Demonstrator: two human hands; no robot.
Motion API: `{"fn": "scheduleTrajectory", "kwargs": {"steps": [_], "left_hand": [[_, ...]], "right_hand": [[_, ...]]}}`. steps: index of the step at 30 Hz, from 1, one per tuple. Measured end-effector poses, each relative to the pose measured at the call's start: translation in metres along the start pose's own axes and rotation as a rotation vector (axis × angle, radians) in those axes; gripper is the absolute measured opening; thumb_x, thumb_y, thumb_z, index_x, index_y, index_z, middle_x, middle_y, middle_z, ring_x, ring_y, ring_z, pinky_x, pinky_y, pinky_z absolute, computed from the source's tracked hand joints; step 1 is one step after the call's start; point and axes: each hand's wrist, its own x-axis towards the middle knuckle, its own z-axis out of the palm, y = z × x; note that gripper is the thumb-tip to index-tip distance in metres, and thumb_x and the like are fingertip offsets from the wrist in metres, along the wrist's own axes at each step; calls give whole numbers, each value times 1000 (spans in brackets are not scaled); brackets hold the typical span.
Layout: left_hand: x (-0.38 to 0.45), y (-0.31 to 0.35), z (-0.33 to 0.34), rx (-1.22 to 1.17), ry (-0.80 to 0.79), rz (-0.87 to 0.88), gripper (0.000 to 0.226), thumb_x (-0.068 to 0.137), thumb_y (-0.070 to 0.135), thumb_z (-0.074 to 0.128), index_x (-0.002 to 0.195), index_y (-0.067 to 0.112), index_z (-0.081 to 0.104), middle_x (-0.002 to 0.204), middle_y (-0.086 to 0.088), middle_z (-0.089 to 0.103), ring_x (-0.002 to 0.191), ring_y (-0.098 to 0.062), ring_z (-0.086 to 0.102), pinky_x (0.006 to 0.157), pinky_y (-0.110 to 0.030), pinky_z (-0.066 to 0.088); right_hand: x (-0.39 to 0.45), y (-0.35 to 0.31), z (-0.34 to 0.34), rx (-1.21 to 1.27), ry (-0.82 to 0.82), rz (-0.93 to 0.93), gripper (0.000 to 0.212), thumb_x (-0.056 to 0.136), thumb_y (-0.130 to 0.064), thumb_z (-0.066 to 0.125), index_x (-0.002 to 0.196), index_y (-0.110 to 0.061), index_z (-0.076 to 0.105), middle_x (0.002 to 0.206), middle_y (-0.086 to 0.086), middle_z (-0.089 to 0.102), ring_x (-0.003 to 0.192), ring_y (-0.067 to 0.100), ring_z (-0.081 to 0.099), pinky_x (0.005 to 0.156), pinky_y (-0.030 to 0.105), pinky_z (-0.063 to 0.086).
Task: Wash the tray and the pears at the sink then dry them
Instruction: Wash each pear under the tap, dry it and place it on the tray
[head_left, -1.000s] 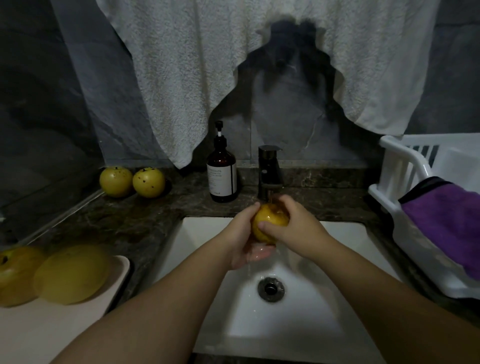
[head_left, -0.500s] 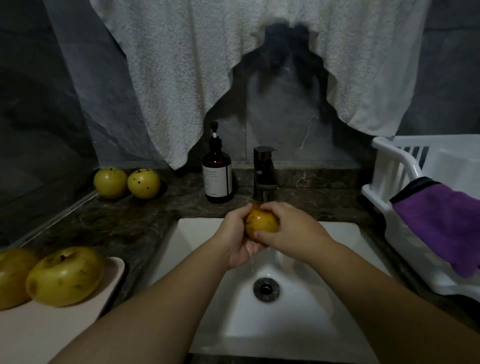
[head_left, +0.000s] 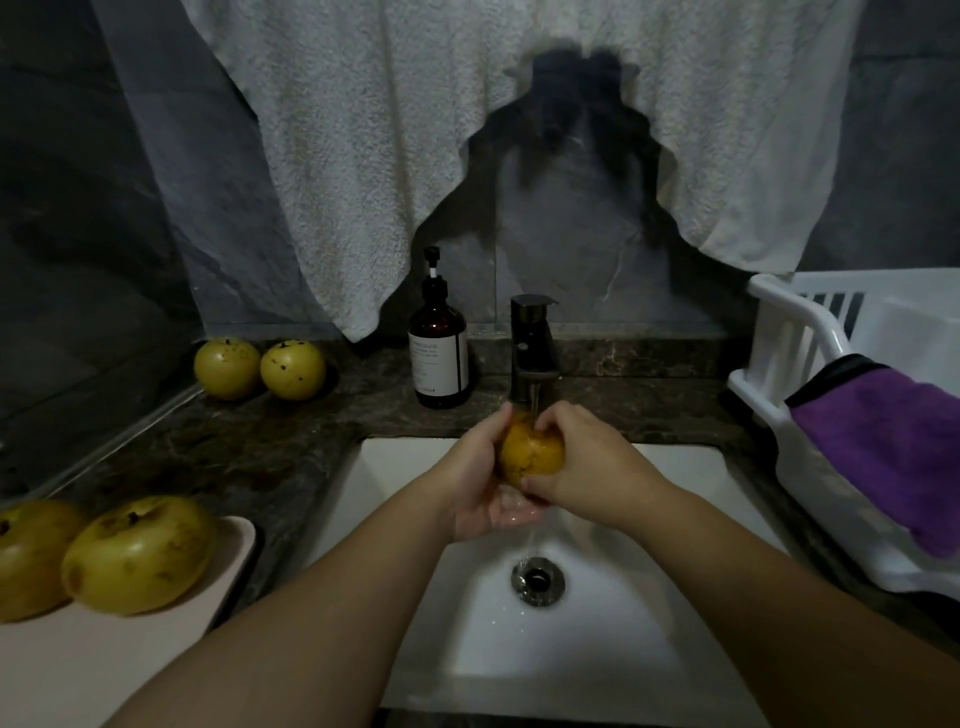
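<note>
A pear (head_left: 531, 456) is held over the sink (head_left: 675, 519), right under the thin stream of water falling from the tap (head_left: 534, 348). It is cupped from below and behind by the left hand (head_left: 480, 486), whose fingers are curled round its underside, while the right hand (head_left: 582, 467) is wrapped over its near side, thumb low and fingertips pressed at the top where the water lands. Both hands are thus closed on the fruit, with nothing else held.

The step in hand is judged to be the rinsing of this one pear. To do it well, the fruit should be turned steadily in the palm so that every side, the stem dip included, is brought under the stream, and the skin rubbed firmly but without bruising. A wet pear is likely to be slippery, so the lower hand should be kept beneath it.

On the table to the left, two pears (head_left: 104, 558) are seen lying on a pale tray (head_left: 156, 649). Two more (head_left: 260, 368) are set near the back wall, beside a brown pump bottle (head_left: 439, 358). At the right a white rack (head_left: 810, 332) is draped with a purple cloth (head_left: 893, 441), and a white towel (head_left: 415, 156) is hung above.
</note>
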Motion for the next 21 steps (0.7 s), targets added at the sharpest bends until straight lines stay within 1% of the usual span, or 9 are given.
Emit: {"fn": "scheduleTrajectory", "kwargs": {"steps": [1, 3, 5, 7, 10, 12, 14, 17, 21], "left_hand": [[0, 1, 0, 4, 17, 7, 56, 99, 56, 57, 123, 6, 66, 97, -17, 76, 75, -27, 76, 70, -40, 65], [1, 1, 1, -30, 36, 65, 47, 100, 45, 61, 125, 6, 66, 103, -18, 77, 85, -28, 78, 77, -40, 66], [2, 1, 2, -58, 9, 111, 43, 102, 40, 59, 128, 6, 65, 112, -20, 76, 95, -30, 77, 83, -41, 63], [2, 1, 1, -41, -2, 91, 48, 100, 43, 61, 131, 7, 64, 116, -20, 75, 98, -33, 76, 86, -43, 63], [1, 0, -2, 94, 67, 33, 55, 96, 55, 63, 128, 10, 65, 101, -16, 76, 79, -28, 76, 80, -40, 62], [3, -1, -1, 83, 88, 64, 47, 97, 48, 65, 127, 11, 65, 109, -18, 73, 85, -29, 77, 78, -40, 65], [3, -2, 2, 4, 74, 94, 42, 98, 39, 66, 127, 9, 64, 116, -22, 72, 93, -32, 78, 77, -42, 66], [0, -2, 5, -46, 11, 82, 42, 101, 40, 62, 125, 6, 63, 107, -22, 77, 92, -33, 78, 73, -40, 66], [0, -1, 6, -42, 19, 74, 45, 102, 42, 60, 126, 4, 63, 109, -22, 75, 91, -32, 77, 79, -40, 65]], "right_hand": [[0, 1, -1, 19, -19, 2, 60, 74, -41, 85, 119, -41, 44, 119, -14, 49, 95, 3, 52, 70, 24, 45], [-1, -1, 0, -6, -26, -3, 71, 74, -42, 84, 131, -41, 42, 125, -15, 46, 101, 6, 53, 78, 27, 49], [-1, -4, 2, -70, 8, -10, 80, 72, -49, 83, 139, -43, 38, 126, -14, 41, 106, 11, 50, 84, 33, 50], [-1, -5, 0, -103, 35, -21, 77, 72, -52, 81, 137, -46, 40, 126, -11, 45, 104, 11, 49, 81, 32, 47], [-1, 1, -4, -128, -22, -26, 69, 72, -43, 85, 127, -46, 43, 124, -10, 48, 103, 11, 51, 80, 29, 46], [-2, 2, -3, -122, -45, -9, 68, 73, -35, 87, 122, -45, 40, 126, -9, 48, 102, 11, 52, 79, 28, 47], [-1, -1, 0, -137, -39, 0, 74, 73, -33, 86, 129, -43, 38, 132, -8, 47, 104, 13, 53, 80, 30, 49], [0, -4, 0, -211, -12, 1, 82, 73, -42, 84, 139, -45, 35, 137, -8, 44, 112, 18, 55, 82, 35, 51], [1, -2, -5, -207, 17, -24, 75, 71, -43, 85, 133, -44, 43, 132, -10, 43, 106, 14, 54, 77, 32, 48]]}}
